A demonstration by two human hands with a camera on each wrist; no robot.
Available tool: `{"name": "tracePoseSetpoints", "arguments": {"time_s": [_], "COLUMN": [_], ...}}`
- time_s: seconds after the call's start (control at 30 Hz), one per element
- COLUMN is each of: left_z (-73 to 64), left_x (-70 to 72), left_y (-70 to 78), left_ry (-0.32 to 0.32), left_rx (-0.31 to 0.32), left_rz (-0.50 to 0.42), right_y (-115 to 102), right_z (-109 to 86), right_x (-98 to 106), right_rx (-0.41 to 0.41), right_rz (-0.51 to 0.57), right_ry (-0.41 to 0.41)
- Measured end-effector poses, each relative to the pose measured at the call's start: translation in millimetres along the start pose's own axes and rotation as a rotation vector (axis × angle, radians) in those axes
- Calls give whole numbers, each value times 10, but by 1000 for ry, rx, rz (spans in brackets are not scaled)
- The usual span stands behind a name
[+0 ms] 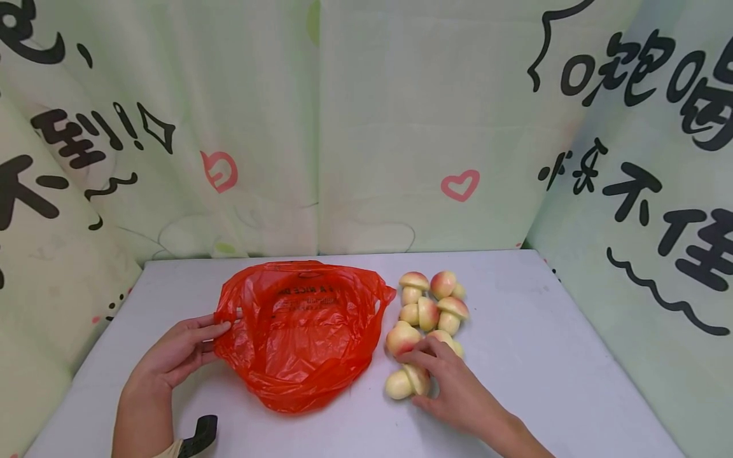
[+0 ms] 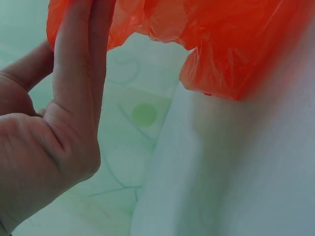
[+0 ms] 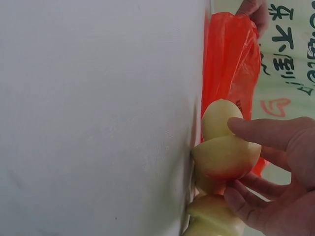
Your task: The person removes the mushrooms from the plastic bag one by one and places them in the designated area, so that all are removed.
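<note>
In the head view, a red plastic bag (image 1: 303, 356) lies spread with its mouth gaping, dark print showing inside. My left hand (image 1: 180, 350) pinches its left rim between thumb and fingers; the left wrist view shows the straight fingers (image 2: 74, 64) against the red film. To the right of the bag, several toy mushrooms (image 1: 452, 308) with cream stems and pink-tinged caps lie in a cluster. My right hand (image 1: 452, 388) holds the nearest mushroom (image 1: 403, 383), thumb and fingers at its cap and stem. That mushroom (image 3: 226, 152) still appears low at the table surface.
The white table (image 1: 544, 356) extends to both sides of the bag and mushrooms. Behind and beside it hangs a pale green curtain (image 1: 372, 127) with black lettering and pink hearts. A black strap (image 1: 200, 436) sits by my left wrist.
</note>
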State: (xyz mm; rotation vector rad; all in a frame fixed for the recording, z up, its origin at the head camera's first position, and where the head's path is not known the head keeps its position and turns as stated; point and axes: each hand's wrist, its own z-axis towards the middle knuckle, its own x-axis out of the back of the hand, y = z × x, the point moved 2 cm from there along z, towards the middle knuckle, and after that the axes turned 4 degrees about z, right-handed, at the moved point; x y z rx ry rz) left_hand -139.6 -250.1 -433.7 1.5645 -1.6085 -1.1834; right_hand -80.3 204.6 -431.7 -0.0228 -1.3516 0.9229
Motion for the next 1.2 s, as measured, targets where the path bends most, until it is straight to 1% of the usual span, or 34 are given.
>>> {"name": "tracePoseSetpoints", "arguments": {"time_s": [0.37, 0.57, 0.77, 0.97, 1.1, 1.2], "left_z": [9, 16, 21, 4, -7, -13], "left_x": [-3, 1, 10, 25, 28, 23], "left_y": [0, 1, -12, -23, -18, -9], "left_ry": [-1, -6, -5, -6, -1, 8], "left_rx": [1, -1, 6, 15, 18, 21], "left_rz": [-1, -1, -1, -9, -7, 15], "right_y": [-23, -31, -36, -42, -39, -33], "right_z": [-41, -45, -51, -48, -46, -46], "right_x": [-19, -19, -23, -9, 1, 0], "right_rx": [-47, -36, -41, -20, -54, -69], "right_rz": [-5, -24, -20, -11, 18, 32], "right_ry": [-20, -1, 0, 30, 55, 73]}}
